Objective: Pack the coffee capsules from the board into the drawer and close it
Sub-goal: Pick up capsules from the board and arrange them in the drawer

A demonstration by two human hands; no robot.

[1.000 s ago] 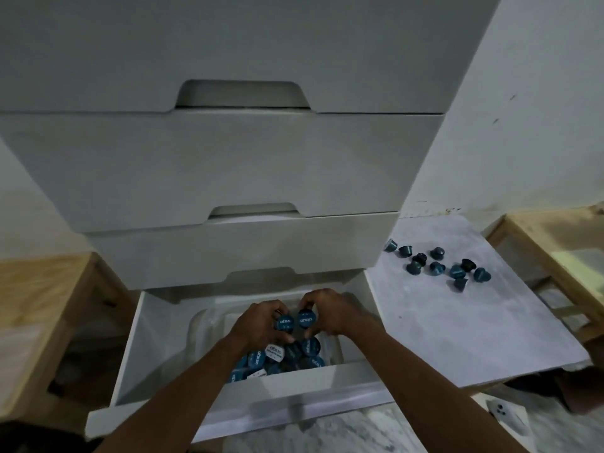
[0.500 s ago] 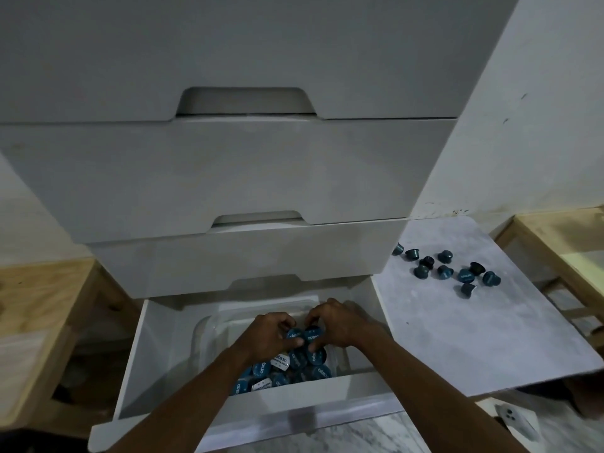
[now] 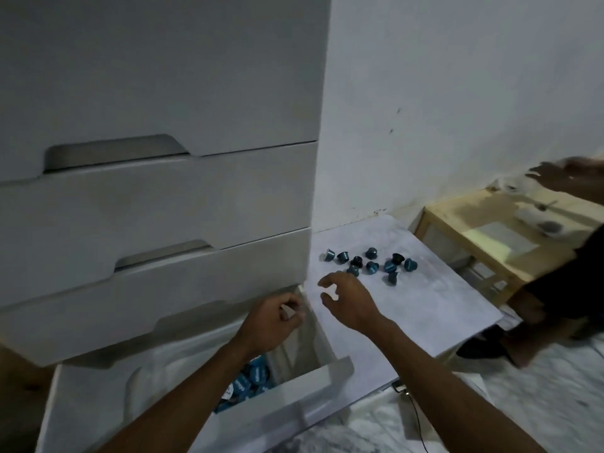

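Note:
Several blue coffee capsules (image 3: 371, 263) lie scattered on the white marbled board (image 3: 418, 308) to the right of the drawer unit. The bottom drawer (image 3: 294, 390) stands open, and more blue capsules (image 3: 250, 380) fill a clear container inside it. My right hand (image 3: 346, 299) hovers over the board's left side, fingers spread and empty, just short of the nearest capsule. My left hand (image 3: 273, 322) is over the drawer's right back corner, fingers loosely curled; nothing shows in it.
Three closed white drawers (image 3: 157, 223) rise above the open one. A wooden table (image 3: 510, 237) stands at the right, with another person's hand (image 3: 562, 178) and dark-clothed body beside it. A cable (image 3: 415, 416) lies on the marbled floor.
Both hands have lifted out of the drawer and moved right; my right hand now reaches over the board. The view has swung to the right.

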